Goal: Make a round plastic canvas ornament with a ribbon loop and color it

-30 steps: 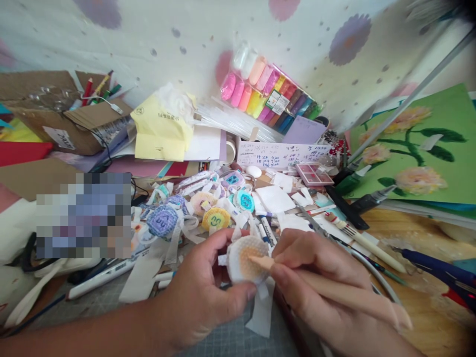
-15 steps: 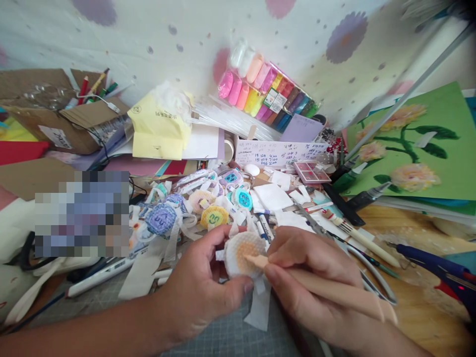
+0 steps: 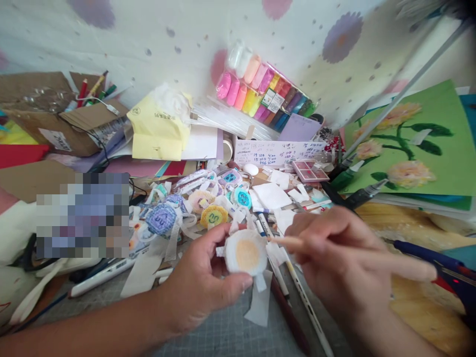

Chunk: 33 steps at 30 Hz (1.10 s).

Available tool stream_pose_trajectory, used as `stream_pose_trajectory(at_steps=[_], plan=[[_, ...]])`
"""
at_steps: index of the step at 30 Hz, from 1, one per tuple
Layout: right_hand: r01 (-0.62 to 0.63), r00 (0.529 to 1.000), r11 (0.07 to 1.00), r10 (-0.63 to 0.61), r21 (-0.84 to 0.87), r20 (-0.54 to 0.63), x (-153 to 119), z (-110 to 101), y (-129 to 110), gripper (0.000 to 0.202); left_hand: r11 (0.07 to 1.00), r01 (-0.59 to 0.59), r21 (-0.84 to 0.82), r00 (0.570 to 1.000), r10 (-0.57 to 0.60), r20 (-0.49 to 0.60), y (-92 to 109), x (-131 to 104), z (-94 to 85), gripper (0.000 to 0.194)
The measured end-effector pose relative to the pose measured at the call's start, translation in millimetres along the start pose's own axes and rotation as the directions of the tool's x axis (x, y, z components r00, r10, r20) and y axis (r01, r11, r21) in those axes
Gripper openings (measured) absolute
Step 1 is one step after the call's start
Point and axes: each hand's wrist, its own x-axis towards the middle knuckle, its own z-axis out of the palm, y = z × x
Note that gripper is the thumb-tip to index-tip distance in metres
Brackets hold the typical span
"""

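Note:
A small round white fabric-like disc (image 3: 246,254) with a peach-coloured circle in its middle faces me. My left hand (image 3: 199,285) is closed on its left edge, thumb below and fingers behind. Pale strips stick out from the disc's rim. A peach-coloured marker pen (image 3: 399,264) is gripped in my right hand (image 3: 340,263), which is blurred. The pen's tip points left, just off the disc's right edge. Beyond the disc lie decorated round pieces, among them a yellow one (image 3: 214,216), a purple one (image 3: 161,218) and a turquoise one (image 3: 243,198).
A grey cutting mat (image 3: 208,334) lies beneath my hands, with a white pen (image 3: 310,307) on it. At the right are a blue glue gun (image 3: 424,253) and a green flower picture (image 3: 442,158). A cardboard box (image 3: 55,116) stands back left; colourful clay packs (image 3: 267,89) lean behind.
My right hand has drawn the marker pen back to the right, off the disc's face. The peach circle now shows fully. My left hand keeps its hold on the disc.

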Motion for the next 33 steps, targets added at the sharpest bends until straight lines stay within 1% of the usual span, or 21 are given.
stream_pose_trajectory(at_steps=[1,2,3,4,5,6,7,8,9,10,11,13,17,23,25,27,30,33], plan=[[-0.018,0.994,0.994,0.029,0.106,-0.105,3.6,-1.7,3.1,0.011,0.999,-0.004,0.036,1.000,0.004,0.000,-0.9,0.0,-1.0,0.048],[-0.023,0.982,0.981,0.058,0.192,-0.182,7.8,-2.9,5.9,0.011,0.995,-0.020,0.093,1.000,0.020,0.003,-2.0,-0.3,-2.1,0.049],[-0.026,0.970,0.967,0.086,0.255,-0.229,12.0,-3.5,8.3,0.012,0.982,-0.060,0.180,0.998,0.060,0.006,-3.3,-0.9,-3.2,0.049],[-0.038,0.963,0.952,0.116,0.303,-0.244,16.0,-3.7,10.0,0.013,0.948,-0.120,0.293,0.993,0.121,0.013,-4.5,-1.9,-4.5,0.049],[-0.066,0.962,0.936,0.151,0.345,-0.228,19.2,-3.7,10.9,0.012,0.879,-0.202,0.431,0.977,0.208,0.034,-5.5,-3.2,-5.6,0.046],[-0.099,0.965,0.922,0.181,0.375,-0.190,21.5,-3.8,11.2,0.011,0.766,-0.300,0.568,0.948,0.308,0.085,-6.0,-4.8,-6.5,0.045],[-0.142,0.968,0.909,0.210,0.393,-0.136,22.7,-3.9,10.9,0.011,0.637,-0.386,0.667,0.910,0.383,0.161,-5.9,-6.5,-7.0,0.043],[-0.185,0.968,0.898,0.237,0.400,-0.086,23.2,-4.2,10.3,0.014,0.509,-0.458,0.729,0.869,0.431,0.245,-5.2,-8.3,-7.1,0.043],[-0.222,0.964,0.890,0.262,0.398,-0.050,22.9,-4.6,9.5,0.019,0.406,-0.513,0.756,0.833,0.447,0.325,-4.0,-10.0,-6.7,0.043],[-0.243,0.959,0.888,0.280,0.391,-0.038,22.3,-4.9,8.8,0.022,0.338,-0.553,0.761,0.807,0.444,0.390,-2.3,-11.5,-5.9,0.044],[-0.257,0.955,0.887,0.294,0.383,-0.039,21.5,-5.0,8.2,0.024,0.302,-0.580,0.756,0.791,0.432,0.434,-0.6,-12.8,-4.8,0.045],[-0.278,0.947,0.883,0.318,0.378,-0.046,20.1,-4.6,7.9,0.020,0.292,-0.603,0.743,0.782,0.400,0.477,2.3,-15.0,-2.5,0.048],[-0.316,0.940,0.872,0.341,0.374,0.001,18.2,-2.1,10.2,0.018,0.352,-0.597,0.721,0.800,0.323,0.505,4.1,-18.4,-0.3,0.053],[-0.401,0.916,0.847,0.382,0.348,0.126,12.1,3.8,15.6,0.021,0.353,-0.594,0.723,0.804,0.256,0.536,7.7,-21.0,2.0,0.060],[-0.395,0.918,0.845,0.377,0.360,0.121,9.3,7.7,17.6,0.025,0.354,-0.578,0.736,0.816,0.259,0.516,9.9,-20.8,4.2,0.058],[-0.372,0.926,0.848,0.365,0.377,0.094,6.9,12.1,20.1,0.029,0.373,-0.550,0.747,0.835,0.274,0.478,11.8,-20.5,6.6,0.053],[-0.365,0.927,0.846,0.368,0.388,0.072,4.4,17.9,25.4,0.032,0.441,-0.517,0.733,0.856,0.284,0.432,13.5,-19.9,8.7,0.045],[-0.388,0.917,0.835,0.392,0.390,0.072,3.5,21.2,30.8,0.035,0.494,-0.484,0.722,0.875,0.262,0.407,14.9,-19.7,9.3,0.043]])
